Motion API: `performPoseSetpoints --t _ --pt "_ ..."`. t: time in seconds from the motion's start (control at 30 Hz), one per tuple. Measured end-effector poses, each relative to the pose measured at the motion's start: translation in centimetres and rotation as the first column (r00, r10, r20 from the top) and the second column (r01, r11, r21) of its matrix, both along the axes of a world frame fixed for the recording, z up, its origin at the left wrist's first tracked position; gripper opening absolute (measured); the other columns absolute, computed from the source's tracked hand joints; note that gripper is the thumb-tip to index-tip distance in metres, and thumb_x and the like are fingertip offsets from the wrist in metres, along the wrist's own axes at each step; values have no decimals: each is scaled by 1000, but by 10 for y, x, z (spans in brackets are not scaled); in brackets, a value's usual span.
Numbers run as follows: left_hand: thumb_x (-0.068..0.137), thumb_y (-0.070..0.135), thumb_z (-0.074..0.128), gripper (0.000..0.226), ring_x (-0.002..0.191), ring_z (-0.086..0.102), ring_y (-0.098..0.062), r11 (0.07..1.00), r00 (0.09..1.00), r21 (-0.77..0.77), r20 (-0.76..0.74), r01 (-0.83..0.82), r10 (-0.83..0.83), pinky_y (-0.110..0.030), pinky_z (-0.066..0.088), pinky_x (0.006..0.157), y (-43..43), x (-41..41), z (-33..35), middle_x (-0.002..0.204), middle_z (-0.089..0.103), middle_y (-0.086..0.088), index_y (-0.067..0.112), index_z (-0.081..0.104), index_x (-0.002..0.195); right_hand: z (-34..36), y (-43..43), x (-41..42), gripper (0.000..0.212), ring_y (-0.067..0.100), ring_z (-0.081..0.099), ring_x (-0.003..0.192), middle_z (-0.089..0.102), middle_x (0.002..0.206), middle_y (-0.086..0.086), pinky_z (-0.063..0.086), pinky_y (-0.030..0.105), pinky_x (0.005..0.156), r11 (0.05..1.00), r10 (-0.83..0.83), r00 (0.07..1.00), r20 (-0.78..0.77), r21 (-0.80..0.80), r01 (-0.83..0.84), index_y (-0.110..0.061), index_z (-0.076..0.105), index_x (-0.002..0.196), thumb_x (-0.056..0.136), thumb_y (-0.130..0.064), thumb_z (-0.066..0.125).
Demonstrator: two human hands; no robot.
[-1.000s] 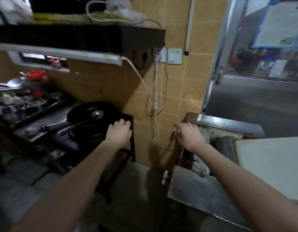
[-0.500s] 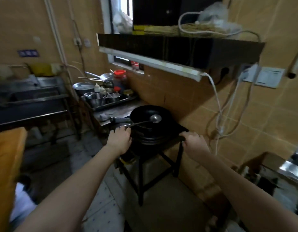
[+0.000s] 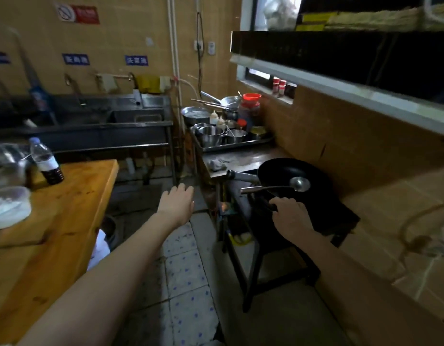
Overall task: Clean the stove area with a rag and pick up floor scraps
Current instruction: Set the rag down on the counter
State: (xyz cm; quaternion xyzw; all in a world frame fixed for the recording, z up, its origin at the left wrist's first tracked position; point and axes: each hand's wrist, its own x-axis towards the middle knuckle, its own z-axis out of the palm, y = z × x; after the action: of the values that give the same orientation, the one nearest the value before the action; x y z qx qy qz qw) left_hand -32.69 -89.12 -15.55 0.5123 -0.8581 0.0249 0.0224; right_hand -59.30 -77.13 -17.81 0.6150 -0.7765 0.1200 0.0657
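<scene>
Our left hand (image 3: 177, 202) has left the stove (image 3: 315, 221), fingers spread and empty, reaching toward the rag (image 3: 217, 164); our right hand (image 3: 291, 216) grips the stove's edge for support.

light: pretty dim, warm yellowish cast | source: daylight from the window (image 3: 266, 78) up right | shadows: deep under the range hood (image 3: 340, 61) and stove stand (image 3: 278, 258) | blur: soft all over, smeary at the right edge | distortion: wide-angle bending at the edges
</scene>
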Motion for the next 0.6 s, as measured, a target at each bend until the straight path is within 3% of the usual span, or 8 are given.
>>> performPoseSetpoints --t 0.2,0.37,0.5,0.6 --pt "97 28 39 30 115 47 -33 1000 1000 -20 -19 -6 6 -44 39 93 -104 27 -12 124 47 -13 12 44 121 -7 -107 27 26 26 57 105 64 111 3 42 37 87 999 23 996 -83 -42 -27 -18 59 112 88 -15 47" --pt "97 28 40 32 117 47 -33 999 998 -39 -55 0 -2 -45 39 95 -200 45 -5 127 48 -13 13 45 125 -12 -199 55 33 25 51 118 59 124 3 38 38 97 1000 12 1000 -24 13 -12 -20 56 119 88 -14 46" --pt "96 28 41 32 117 48 -33 999 998 -45 -62 28 -30 -45 40 94 -262 49 -15 126 49 -12 14 46 124 -26 -258 75 36 27 49 118 59 121 6 35 40 98 999 -8 995 102 45 4 -19 54 122 88 -14 44" --pt "95 28 43 31 115 48 -32 998 997 -9 -46 56 -57 -43 40 92 -297 47 -33 124 49 -12 14 46 123 -43 -287 86 35 25 46 122 56 127 4 34 40 102 994 8 994 104 104 -19 -19 52 125 91 -17 43"
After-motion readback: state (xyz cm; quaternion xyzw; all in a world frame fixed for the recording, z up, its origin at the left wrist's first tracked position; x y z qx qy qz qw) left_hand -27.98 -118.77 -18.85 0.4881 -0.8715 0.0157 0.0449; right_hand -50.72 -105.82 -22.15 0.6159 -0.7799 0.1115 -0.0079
